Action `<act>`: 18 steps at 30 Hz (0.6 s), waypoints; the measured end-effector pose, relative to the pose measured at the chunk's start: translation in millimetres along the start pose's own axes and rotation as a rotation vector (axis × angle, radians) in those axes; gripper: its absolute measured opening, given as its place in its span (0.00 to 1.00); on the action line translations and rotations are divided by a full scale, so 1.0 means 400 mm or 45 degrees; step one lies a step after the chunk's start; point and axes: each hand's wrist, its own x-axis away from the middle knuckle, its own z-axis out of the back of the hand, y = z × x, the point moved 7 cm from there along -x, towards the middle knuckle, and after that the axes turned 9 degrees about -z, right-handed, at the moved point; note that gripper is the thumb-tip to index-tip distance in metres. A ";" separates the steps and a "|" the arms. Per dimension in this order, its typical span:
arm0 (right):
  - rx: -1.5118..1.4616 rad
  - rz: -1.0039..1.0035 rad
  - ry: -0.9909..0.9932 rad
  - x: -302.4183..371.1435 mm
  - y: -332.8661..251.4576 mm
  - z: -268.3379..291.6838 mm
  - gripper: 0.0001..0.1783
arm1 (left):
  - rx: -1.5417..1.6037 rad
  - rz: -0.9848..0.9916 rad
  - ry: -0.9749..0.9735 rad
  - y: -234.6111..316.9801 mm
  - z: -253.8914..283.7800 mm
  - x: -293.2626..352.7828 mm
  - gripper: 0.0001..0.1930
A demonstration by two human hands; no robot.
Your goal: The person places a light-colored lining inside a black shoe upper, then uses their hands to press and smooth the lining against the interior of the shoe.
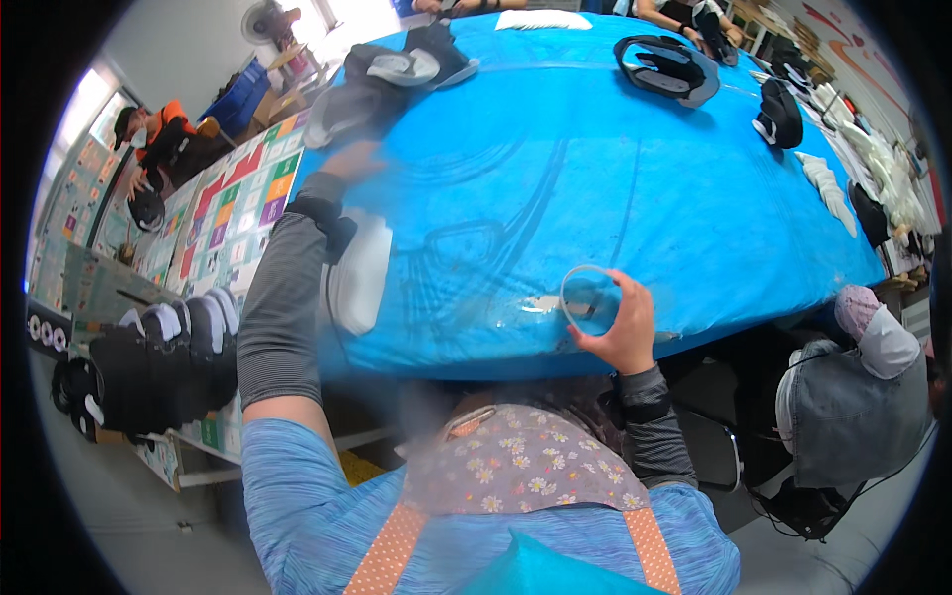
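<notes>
My right hand (pixel 625 322) is curled round a thin, pale, see-through ring (pixel 587 270), gripped between thumb and fingers just above the near part of the blue-covered table (pixel 476 268). It resembles a roll of clear tape, but I cannot make out its kind. At the upper left my left hand (pixel 354 161) is smeared by motion, its fingers unreadable. It reaches beside a blurred grey padded piece (pixel 342 114); whether it touches is unclear. Black and grey padded pieces (pixel 412 64) lie just past it. Close to my left forearm sits a stack of white pads (pixel 362 273).
Other padded pieces lie far right (pixel 669 69) and at the right edge (pixel 778 114), near white pads (pixel 828 193). Black goods with white linings (pixel 164 352) stand at left. Co-workers are at the far side, at left (pixel 164 139) and at right (pixel 853 397).
</notes>
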 end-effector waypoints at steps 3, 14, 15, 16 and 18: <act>-0.124 0.049 0.072 -0.006 -0.045 0.002 0.55 | -0.353 0.316 -0.114 -0.271 0.076 0.067 0.37; 0.113 -0.067 0.090 0.006 0.003 -0.001 0.59 | -0.313 0.647 -0.107 -0.214 -0.109 -0.260 0.24; 0.103 -0.072 0.071 0.007 0.003 -0.007 0.59 | -0.301 0.665 -0.116 -0.230 -0.118 -0.259 0.23; 0.089 -0.076 0.048 0.009 0.003 -0.010 0.60 | -0.289 0.688 -0.128 -0.248 -0.126 -0.252 0.23; 0.089 -0.073 0.033 0.010 -0.001 -0.012 0.60 | -0.258 0.712 -0.022 -0.267 -0.119 -0.245 0.21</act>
